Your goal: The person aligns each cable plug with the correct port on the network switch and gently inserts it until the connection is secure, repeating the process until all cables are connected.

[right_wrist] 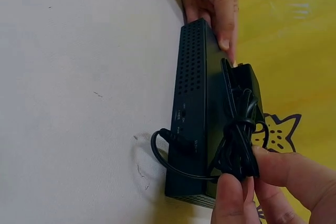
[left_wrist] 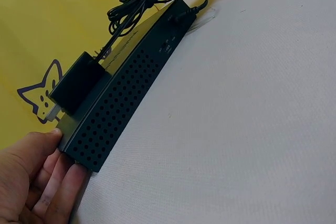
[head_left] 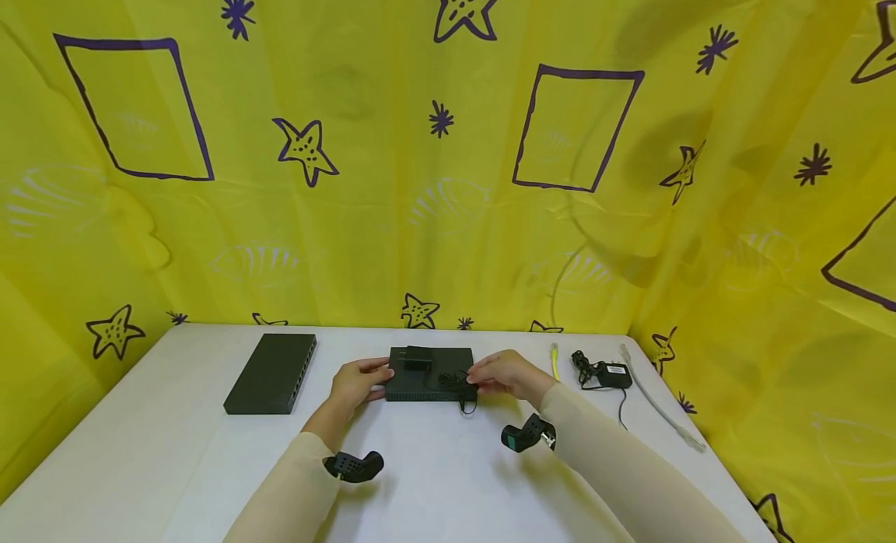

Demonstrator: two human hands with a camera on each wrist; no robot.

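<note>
In front of me on the white table is a black network switch, its perforated side towards me. A black power adapter lies on top of it near the left end. The adapter's tied cable bundle sits over the right end, with its plug in the socket on the near side. My left hand grips the switch's left end, thumb on top and fingers at the side and underneath. At the other end, my right hand pinches the cable bundle between thumb and fingers.
A second, larger black switch lies on the left, ports facing right. To the right are a yellow cable, another power adapter with bundled cord, and a long grey cable. A yellow curtain hangs behind the table.
</note>
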